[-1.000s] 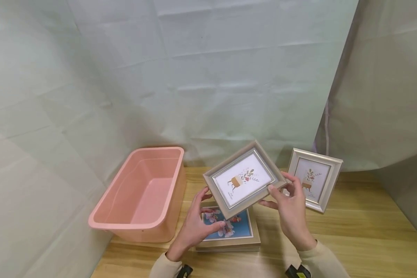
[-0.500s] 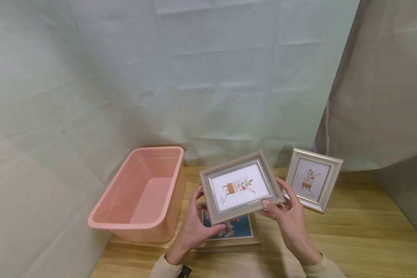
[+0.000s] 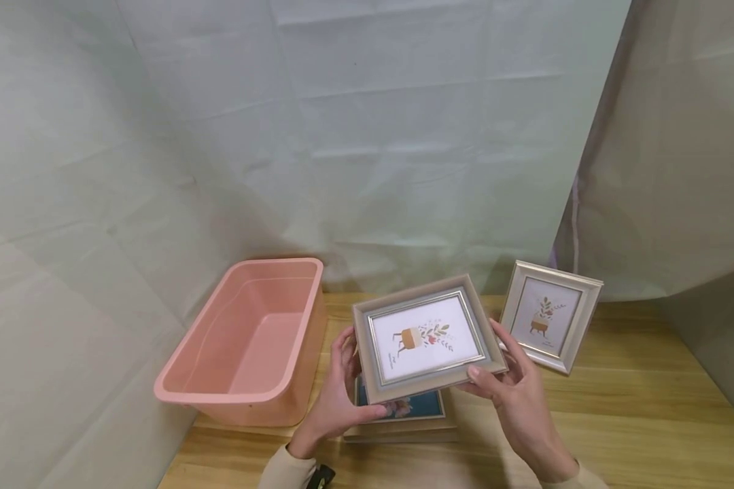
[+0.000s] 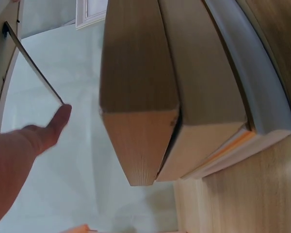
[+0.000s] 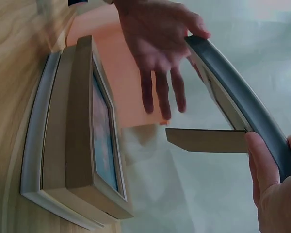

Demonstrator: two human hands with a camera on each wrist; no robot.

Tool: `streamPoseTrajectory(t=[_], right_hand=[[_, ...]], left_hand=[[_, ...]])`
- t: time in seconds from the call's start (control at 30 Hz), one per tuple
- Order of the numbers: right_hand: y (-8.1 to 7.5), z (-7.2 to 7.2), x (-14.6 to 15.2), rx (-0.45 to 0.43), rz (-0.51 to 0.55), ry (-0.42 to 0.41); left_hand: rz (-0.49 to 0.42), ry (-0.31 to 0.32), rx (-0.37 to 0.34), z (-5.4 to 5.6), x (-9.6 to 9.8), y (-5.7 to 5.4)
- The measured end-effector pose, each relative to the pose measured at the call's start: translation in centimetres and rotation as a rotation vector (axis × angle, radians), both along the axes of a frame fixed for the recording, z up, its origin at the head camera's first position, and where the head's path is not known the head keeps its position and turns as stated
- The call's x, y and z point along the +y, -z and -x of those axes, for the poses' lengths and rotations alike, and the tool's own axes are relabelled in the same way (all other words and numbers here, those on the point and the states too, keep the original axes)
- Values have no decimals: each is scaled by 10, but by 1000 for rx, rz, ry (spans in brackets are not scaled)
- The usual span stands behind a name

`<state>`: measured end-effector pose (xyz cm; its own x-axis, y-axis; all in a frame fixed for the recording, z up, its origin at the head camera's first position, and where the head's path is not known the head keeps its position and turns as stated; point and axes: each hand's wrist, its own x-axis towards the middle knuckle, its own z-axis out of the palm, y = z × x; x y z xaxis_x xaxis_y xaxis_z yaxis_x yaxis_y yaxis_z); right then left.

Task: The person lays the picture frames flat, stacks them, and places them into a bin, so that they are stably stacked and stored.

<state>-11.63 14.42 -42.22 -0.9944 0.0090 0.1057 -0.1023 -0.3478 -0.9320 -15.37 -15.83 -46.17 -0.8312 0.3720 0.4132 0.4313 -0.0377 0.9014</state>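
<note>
My right hand (image 3: 526,401) grips the right end of a grey-beige picture frame (image 3: 428,390), thumb on its front and fingers behind. The frame is raised and tilted, its flower-vase drawing turned sideways. My left hand (image 3: 333,401) is at the frame's left end, thumb by the lower corner and index finger along the edge; in the right wrist view its other fingers stretch out straight. Behind the frame a stand leg (image 5: 208,141) sticks out, folded open. Below lies a stack of picture frames (image 5: 77,136), a blue flower picture on top, partly hidden by the held frame in the head view.
A pink plastic basin (image 3: 306,326) stands on the wooden table (image 3: 636,401) at the left. At the right a silver-white picture frame (image 3: 578,322) stands upright, leaning back, with a similar drawing. Pale cloth (image 3: 373,170) hangs behind the table.
The held picture frame has come down and turned clockwise, its long edges nearer level. My left hand, apart from the left edge at first, is now against it. The right hand moved slightly down.
</note>
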Motion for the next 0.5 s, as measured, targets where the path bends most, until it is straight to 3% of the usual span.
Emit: streamPoseTrajectory(t=[0.17,0.5], right_hand=[[0,-5,-1,21,31,-11],[5,-8,-1,53,82,-42]], left_hand=[[-60,88,2,1,0,2],[-139,100,42,-4,2,3]])
